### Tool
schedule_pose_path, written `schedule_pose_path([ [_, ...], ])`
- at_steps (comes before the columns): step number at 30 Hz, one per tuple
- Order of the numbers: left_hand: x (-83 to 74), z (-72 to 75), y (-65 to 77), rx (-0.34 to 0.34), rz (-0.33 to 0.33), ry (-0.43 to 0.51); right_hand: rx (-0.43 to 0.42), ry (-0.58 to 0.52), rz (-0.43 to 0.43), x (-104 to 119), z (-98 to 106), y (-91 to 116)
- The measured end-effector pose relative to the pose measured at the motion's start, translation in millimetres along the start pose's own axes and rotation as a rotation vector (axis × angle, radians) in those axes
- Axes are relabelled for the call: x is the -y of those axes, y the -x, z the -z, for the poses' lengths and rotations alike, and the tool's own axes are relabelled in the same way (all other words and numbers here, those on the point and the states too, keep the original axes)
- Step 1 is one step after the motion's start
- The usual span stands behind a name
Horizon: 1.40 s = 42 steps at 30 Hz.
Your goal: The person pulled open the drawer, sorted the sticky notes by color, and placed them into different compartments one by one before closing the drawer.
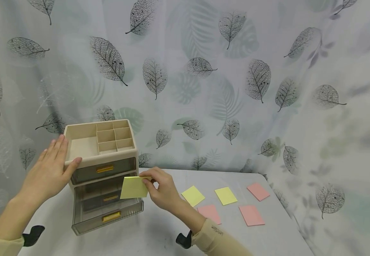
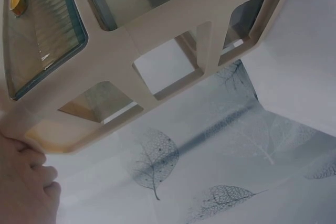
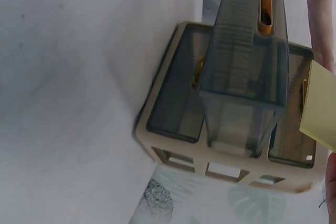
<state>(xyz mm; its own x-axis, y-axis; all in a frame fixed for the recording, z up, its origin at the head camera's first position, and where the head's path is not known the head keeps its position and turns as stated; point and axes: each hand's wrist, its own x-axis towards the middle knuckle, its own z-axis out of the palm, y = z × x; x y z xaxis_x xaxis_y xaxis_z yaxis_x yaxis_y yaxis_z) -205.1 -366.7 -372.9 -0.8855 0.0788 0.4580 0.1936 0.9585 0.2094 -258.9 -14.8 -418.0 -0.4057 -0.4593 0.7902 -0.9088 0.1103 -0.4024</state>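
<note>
Yellow note (image 1: 133,188): your right hand (image 1: 164,189) pinches its edge, near the pulled-out drawer (image 1: 95,220) | your left hand (image 1: 48,171), fingers straight, rests against the drawer unit (image 1: 108,155), presumably bracing it

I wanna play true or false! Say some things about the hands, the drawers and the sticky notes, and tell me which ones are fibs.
1. The right hand pinches a yellow sticky note. True.
2. The left hand holds a pen. False: it rests on the drawer organizer.
3. Three pink sticky notes lie on the table. True.
4. The middle drawer is shut. False: it is pulled out.
5. The drawer handles are gold-coloured. True.
6. Every sticky note on the table is pink. False: two yellow ones lie there too.
</note>
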Motion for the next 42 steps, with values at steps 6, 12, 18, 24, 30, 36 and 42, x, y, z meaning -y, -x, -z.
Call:
schedule_pose_path([
  [6, -0.4, 0.0, -0.1, -0.001, 0.001, 0.001, 0.038, -0.014, 0.008, 5, -18, -8],
  [12, -0.4, 0.0, -0.6, -0.002, 0.001, -0.001, 0.094, -0.023, -0.023, 7, -36, -11],
  [18, -0.8, -0.8, -0.7, -0.001, 0.002, -0.009, 0.144, 0.006, -0.037, 8, -53, -12],
  [24, -1.4, -1.8, -1.1, -0.006, 0.007, -0.013, 0.205, 0.037, -0.054, 10, -67, -14],
  [30, -1.1, -1.0, -0.8, -0.01, 0.009, -0.004, 0.295, 0.11, -0.057, 13, -77, -19],
  [36, 0.1, -1.0, 0.1, -0.018, 0.007, 0.002, 0.459, 0.126, -0.116, 17, -84, -25],
  [42, 1.4, -2.0, -0.9, -0.024, 0.002, -0.004, 0.584, 0.146, -0.15, 17, -94, -32],
])
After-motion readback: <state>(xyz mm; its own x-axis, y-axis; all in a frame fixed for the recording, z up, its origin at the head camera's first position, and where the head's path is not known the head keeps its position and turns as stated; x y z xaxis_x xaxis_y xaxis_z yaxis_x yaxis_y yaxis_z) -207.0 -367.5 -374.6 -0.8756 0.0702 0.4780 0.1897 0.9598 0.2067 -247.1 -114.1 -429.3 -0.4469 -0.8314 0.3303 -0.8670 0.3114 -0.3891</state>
